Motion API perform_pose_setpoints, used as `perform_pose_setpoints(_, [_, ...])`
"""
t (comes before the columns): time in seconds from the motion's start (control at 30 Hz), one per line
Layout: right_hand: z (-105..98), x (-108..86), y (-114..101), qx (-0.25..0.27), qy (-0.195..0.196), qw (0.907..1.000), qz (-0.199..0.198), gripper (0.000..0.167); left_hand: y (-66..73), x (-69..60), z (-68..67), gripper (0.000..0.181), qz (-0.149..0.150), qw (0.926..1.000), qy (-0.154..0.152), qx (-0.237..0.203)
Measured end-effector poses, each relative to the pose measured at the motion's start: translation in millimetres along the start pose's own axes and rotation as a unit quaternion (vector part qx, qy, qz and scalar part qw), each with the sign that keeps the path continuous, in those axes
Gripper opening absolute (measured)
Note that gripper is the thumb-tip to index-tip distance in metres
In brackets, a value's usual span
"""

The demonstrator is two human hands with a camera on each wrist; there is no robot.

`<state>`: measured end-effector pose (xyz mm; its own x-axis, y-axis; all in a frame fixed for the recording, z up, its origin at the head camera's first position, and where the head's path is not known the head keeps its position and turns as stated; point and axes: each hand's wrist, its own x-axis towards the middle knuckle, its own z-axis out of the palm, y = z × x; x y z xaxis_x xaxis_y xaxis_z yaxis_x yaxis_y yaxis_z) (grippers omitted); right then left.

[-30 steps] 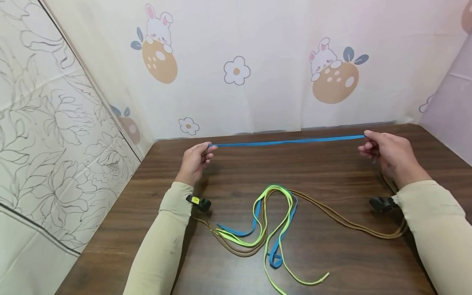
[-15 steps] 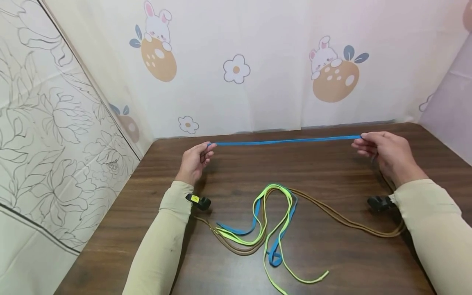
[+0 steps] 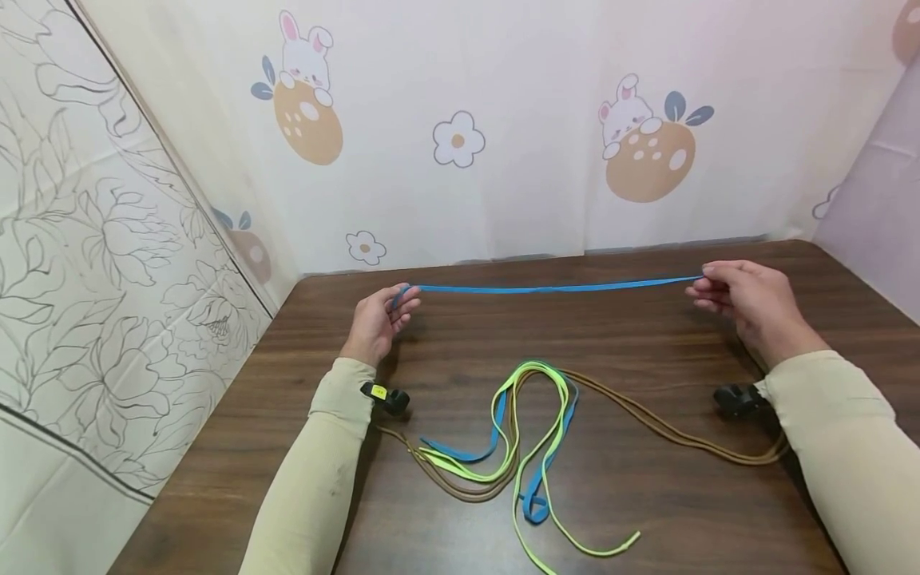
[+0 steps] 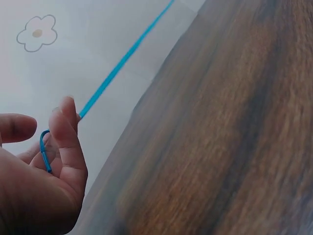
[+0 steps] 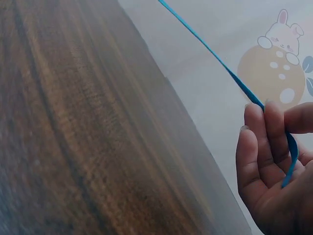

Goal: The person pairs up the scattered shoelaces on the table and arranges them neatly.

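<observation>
A flat blue lace (image 3: 532,290) stretches between the two hands above the far part of the table, sagging slightly. My left hand (image 3: 379,321) holds one end; in the left wrist view the lace (image 4: 113,73) runs over the fingers of that hand (image 4: 49,181), and its tipped end hangs by the palm. My right hand (image 3: 758,307) pinches the other end between thumb and fingers. In the right wrist view, a short tail of the lace (image 5: 292,152) curves down across the palm of the right hand (image 5: 274,181).
On the brown wooden table (image 3: 618,343) lie yellow-green laces (image 3: 564,391), a second blue lace (image 3: 496,431) and brown laces (image 3: 668,431), looped together near the middle. The brown ones reach toward both forearms. A patterned cloth (image 3: 532,120) hangs behind the table.
The blue lace has gone from nearly straight to slightly sagging. My right hand has moved a little to the left, and a bit of lace end now shows at my left fingers.
</observation>
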<state>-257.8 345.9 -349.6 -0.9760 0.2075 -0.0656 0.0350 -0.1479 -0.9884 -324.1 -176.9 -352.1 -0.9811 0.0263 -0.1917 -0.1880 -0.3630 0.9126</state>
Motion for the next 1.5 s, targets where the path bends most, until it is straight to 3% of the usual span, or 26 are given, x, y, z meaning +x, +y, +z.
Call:
perform_pose_setpoints(0.37, [-1,0.3,0,0.033,-0.012,0.9994,-0.005,0.009,-0.3,0.1,1.0,0.045,-0.020,0.9995,-0.018,0.016])
perform_pose_setpoints(0.63, [1,3.8,1,0.071,-0.056,0.9958,0.012,0.014,-3.2,0.2,-0.6,0.046,-0.026,0.9986,-0.036,0.028])
perform_pose_setpoints(0.9, [0,3.9,4,0.095,-0.074,0.9922,0.033,0.023,-7.7,2.8,-4.2,0.049,-0.028,0.9970,-0.072,-0.003])
perform_pose_setpoints(1.17, [1,4.9,5,0.072,-0.094,0.9908,0.066,0.029,-8.7,5.3,-5.5,0.041,-0.066,0.9920,-0.078,-0.074])
perform_pose_setpoints(1.33, [2,5.6,5,0.084,-0.092,0.9901,0.065,0.024,-8.8,6.3,-5.6,0.031,-0.070,0.9919,-0.073,-0.077])
perform_pose_setpoints(1.5, [2,7.6,4,0.109,-0.090,0.9874,0.070,0.034,-10.7,7.4,-6.9,0.042,-0.068,0.9929,-0.072,-0.067])
